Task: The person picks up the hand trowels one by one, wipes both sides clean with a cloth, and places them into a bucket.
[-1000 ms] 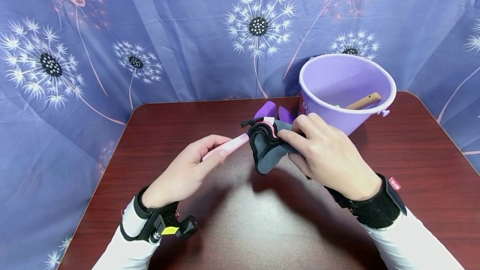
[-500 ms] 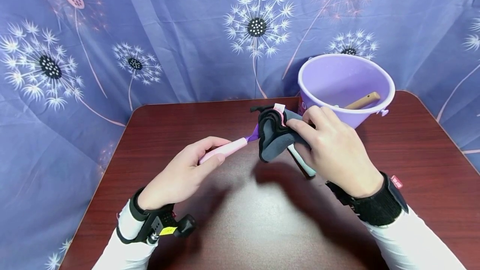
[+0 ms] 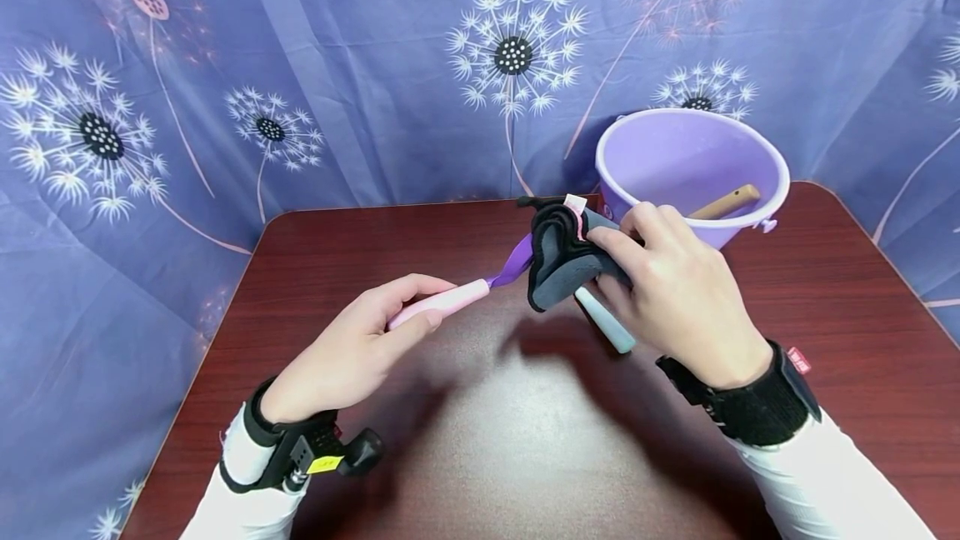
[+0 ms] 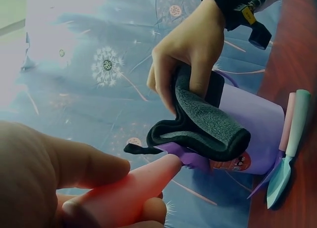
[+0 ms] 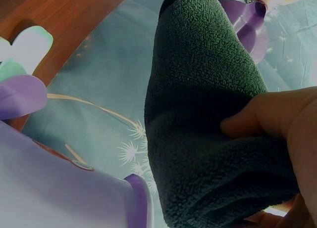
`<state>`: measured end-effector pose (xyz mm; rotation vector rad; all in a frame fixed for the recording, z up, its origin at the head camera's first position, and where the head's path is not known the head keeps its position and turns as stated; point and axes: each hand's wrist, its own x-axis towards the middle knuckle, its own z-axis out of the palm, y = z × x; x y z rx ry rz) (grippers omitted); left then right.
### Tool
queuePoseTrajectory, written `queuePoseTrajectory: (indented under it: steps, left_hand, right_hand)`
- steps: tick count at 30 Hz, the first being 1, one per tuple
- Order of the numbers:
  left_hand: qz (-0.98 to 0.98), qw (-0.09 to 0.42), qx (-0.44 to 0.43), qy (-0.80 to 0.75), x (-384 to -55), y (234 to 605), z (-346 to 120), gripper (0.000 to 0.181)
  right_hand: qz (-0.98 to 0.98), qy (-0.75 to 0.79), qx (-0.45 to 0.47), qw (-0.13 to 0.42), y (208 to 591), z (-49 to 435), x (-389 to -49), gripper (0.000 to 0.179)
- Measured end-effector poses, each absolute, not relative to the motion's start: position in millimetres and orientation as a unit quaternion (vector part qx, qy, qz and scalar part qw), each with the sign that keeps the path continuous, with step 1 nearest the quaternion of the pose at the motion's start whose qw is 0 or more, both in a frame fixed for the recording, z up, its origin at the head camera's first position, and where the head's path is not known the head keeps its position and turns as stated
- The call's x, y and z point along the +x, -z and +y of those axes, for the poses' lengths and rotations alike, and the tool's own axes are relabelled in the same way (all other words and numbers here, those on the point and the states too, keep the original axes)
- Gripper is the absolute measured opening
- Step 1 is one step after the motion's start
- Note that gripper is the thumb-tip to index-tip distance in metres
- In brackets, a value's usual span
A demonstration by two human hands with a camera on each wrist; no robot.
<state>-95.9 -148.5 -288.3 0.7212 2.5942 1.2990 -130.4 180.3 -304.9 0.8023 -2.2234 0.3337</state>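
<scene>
My left hand (image 3: 352,348) grips the pink handle of a toy trowel (image 3: 450,302), whose purple blade points up and right, its far end hidden by cloth. My right hand (image 3: 671,290) pinches a folded dark grey cloth (image 3: 566,273) with black edging, held above the table. In the left wrist view, the cloth (image 4: 208,124) lies against the purple blade (image 4: 185,156); rubbing contact cannot be made out. The right wrist view shows the cloth (image 5: 198,104) under my thumb, with the purple blade (image 5: 242,27) beyond.
A lilac bucket (image 3: 660,232) stands at the back right, a wooden handle (image 3: 726,202) inside. A mint trowel (image 4: 297,119) and another pink-handled one (image 4: 286,124) lie on the table beside it. The red-brown table (image 3: 360,240) ends at a patterned blue curtain (image 3: 375,65).
My right hand has moved the cloth right and slightly away, baring more of the purple blade and the mint handle below. My left hand has drawn slightly left with its trowel.
</scene>
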Motion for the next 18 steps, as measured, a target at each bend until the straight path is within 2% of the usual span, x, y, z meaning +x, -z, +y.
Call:
queuePoseTrajectory:
  steps: [13, 18]
  left_hand:
    - [0.852, 0.091, 0.232, -0.46, -95.2, 282.8, -151.0, 0.024]
    - [0.841, 0.113, 0.216, -0.484, -95.6, 281.5, -151.2, 0.025]
  right_hand:
    - [-0.865, -0.132, 0.311, 0.371, 304.5, 181.1, -131.0, 0.027]
    - [-0.863, -0.132, 0.318, 0.368, 304.5, 180.4, -131.1, 0.026]
